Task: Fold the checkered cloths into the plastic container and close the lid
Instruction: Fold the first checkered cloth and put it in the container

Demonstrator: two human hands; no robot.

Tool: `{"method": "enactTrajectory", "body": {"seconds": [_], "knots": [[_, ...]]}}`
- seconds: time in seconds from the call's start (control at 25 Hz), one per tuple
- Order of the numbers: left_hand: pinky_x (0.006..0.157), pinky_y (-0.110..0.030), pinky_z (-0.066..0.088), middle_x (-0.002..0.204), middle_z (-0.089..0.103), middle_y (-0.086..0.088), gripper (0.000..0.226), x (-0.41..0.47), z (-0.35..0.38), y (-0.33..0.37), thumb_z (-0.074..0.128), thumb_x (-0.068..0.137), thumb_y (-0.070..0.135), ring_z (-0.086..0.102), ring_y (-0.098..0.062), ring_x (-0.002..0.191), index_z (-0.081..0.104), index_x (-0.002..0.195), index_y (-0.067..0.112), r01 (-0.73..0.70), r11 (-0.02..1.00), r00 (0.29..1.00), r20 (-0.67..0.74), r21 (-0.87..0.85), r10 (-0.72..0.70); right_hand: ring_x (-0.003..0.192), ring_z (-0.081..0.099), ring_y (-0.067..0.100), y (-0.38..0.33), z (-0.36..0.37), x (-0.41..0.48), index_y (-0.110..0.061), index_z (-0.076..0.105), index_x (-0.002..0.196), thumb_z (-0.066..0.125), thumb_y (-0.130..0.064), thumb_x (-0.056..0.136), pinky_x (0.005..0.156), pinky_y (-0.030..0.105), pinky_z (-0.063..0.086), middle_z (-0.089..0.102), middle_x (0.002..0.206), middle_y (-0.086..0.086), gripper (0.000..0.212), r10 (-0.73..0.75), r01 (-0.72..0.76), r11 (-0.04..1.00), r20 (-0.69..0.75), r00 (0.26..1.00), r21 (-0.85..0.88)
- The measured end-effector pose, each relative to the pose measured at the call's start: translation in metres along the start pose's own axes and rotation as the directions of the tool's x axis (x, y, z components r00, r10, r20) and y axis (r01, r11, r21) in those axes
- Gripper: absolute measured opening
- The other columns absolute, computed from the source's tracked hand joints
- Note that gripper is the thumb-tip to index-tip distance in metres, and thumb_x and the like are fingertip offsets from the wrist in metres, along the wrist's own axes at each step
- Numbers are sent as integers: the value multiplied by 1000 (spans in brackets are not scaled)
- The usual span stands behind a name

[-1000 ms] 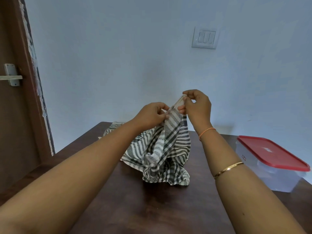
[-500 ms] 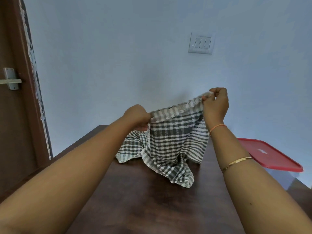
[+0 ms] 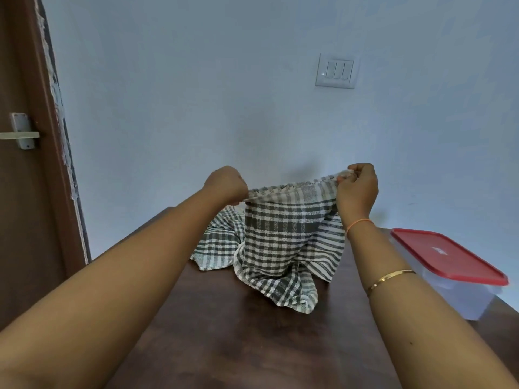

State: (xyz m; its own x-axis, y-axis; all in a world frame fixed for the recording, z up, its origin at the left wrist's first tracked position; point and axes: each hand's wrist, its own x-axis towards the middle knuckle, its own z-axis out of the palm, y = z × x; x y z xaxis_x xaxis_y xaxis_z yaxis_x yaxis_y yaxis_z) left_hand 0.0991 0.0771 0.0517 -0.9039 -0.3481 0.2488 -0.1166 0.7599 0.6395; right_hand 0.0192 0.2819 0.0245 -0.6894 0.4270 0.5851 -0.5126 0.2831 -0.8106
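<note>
Pinching checkered cloth [image 3: 280, 234] edge, left hand [image 3: 226, 185], right hand [image 3: 358, 189] fingers [image 3: 361, 167] clamped; red-lidded container [image 3: 466, 297] at right.

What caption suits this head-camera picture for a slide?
Left hand and right hand hold a checkered cloth stretched by its top edge above the table, beside a closed red-lidded container.

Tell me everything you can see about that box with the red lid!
It is a rectangular plastic container with clear, slightly cloudy walls and a flat red lid lying on top, covering it. The lid has rounded corners and a small white mark in the middle. The box stands upright on the right side of the dark wooden table. Nothing but the table seems to touch it. What is inside cannot be told.
</note>
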Motion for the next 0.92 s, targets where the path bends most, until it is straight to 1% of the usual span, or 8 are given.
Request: {"method": "enactTrajectory", "body": {"seconds": [0.08, 0.24, 0.36, 0.48, 0.6, 0.76, 0.84, 0.92], "knots": [[75, -31, 58, 95, 65, -5, 13, -2, -1, -6, 62, 82, 0, 67, -18, 77, 62, 89, 10, -155, 983, 988, 34, 101, 152, 90, 64, 32, 2, 0, -1, -7, 54, 103, 35, -2, 91, 87, 45, 53, 58, 113, 19, 23, 28, -28, 999, -4, 1000, 23], [52, -6, 47, 97, 64, -1, 17, -11, 2, -22, 65, 80, -3, 57, 1, 63, 65, 83, 13, -375, 926, 909, 211, 34, 360, 94, 65, 35, 9, -5, 4, -22, 51, 95, 39, -11, 89, 85, 47, 54, 59, 111, 13, 17, 126, -119, 989, -68, 990, 93], [52, -3, 42, 101, 70, -2, 17, -6, 10, -34, 63, 84, 0, 58, 0, 67, 73, 94, 10, -397, 917, 908, 164, 34, 386, 92, 65, 38, 16, -7, 9, -39, 43, 78, 36, -17, 85, 81, 50, 54, 61, 108, 13, 24, 123, -113, 990, -124, 985, 84], [67, -10, 42, 106, 71, -1, 18, -4, 18, -41, 64, 88, 14, 58, -1, 75, 72, 103, 13, -435, 899, 892, 153, 44, 424, 92, 65, 37, 11, -9, 8, -42, 42, 73, 36, -18, 85, 80, 50, 55, 61, 109, 14, 28, 126, -116, 991, -153, 980, 73], [62, -8, 40, 82, 67, 10, 20, -6, 21, -46, 74, 79, 29, 59, -1, 73, 72, 93, 14, -449, 894, 888, 114, -5, 446, 89, 67, 35, 10, -11, 10, -40, 42, 74, 38, -12, 91, 77, 49, 57, 60, 113, 15, 33, 139, -130, 990, -170, 976, 58], [53, -9, 35, 65, 55, 16, 13, -6, 23, -51, 68, 85, 26, 49, -1, 56, 66, 81, 14, -474, 880, 880, -9, 27, 474, 93, 66, 35, 11, -14, 10, -28, 46, 88, 39, -12, 93, 80, 48, 56, 60, 113, 13, 18, 169, -162, 985, -181, 969, 52], [59, -15, 47, 68, 63, 11, 12, -5, 25, -54, 66, 86, 21, 57, -4, 60, 62, 80, 12, -448, 887, 894, -47, -115, 445, 94, 66, 33, 13, -15, 10, -22, 48, 92, 40, -10, 94, 81, 47, 56, 61, 110, 11, 14, 210, -199, 977, -163, 964, 82], [62, -18, 56, 71, 68, 0, 9, -3, 25, -55, 67, 85, 13, 65, -6, 60, 61, 79, 8, -352, 857, 934, -78, -376, 349, 93, 66, 31, 15, -17, 9, -18, 51, 96, 40, -8, 93, 83, 45, 56, 61, 105, 9, 14, 231, -217, 970, -146, 962, 108]]}}
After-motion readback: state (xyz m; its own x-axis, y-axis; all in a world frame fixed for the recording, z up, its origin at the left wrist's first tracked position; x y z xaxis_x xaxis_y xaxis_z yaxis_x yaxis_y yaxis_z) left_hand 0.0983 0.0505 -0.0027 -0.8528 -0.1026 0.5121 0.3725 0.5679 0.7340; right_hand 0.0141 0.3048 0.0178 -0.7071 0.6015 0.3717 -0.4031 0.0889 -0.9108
